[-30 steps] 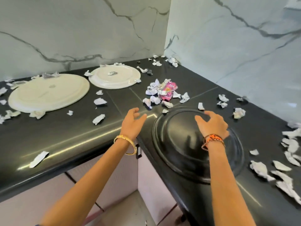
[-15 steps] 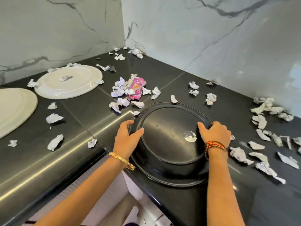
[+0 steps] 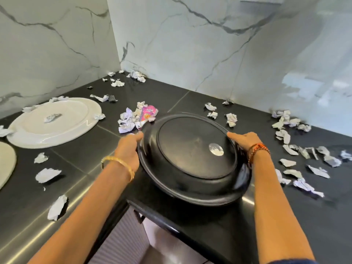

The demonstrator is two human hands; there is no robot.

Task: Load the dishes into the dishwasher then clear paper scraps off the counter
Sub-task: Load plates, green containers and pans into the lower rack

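A large black plate (image 3: pixel 192 149) is tilted up off the black counter (image 3: pixel 80 147), its underside facing me with a round sticker on it. My left hand (image 3: pixel 128 149) grips its left rim and my right hand (image 3: pixel 245 140) grips its right rim. A white oval plate (image 3: pixel 57 122) lies to the left with a paper scrap on it. The edge of another white plate (image 3: pixel 5 161) shows at the far left. Several crumpled paper scraps (image 3: pixel 47 174) and a pink wrapper (image 3: pixel 149 112) are scattered over the counter.
Marble walls meet in the corner behind the counter. More scraps (image 3: pixel 297 149) lie along the right side. A pale cabinet front (image 3: pixel 122 239) sits below the counter's inner corner.
Both hands moved from above the black plate to its rims and took hold. The plate has tipped up off the counter toward me.
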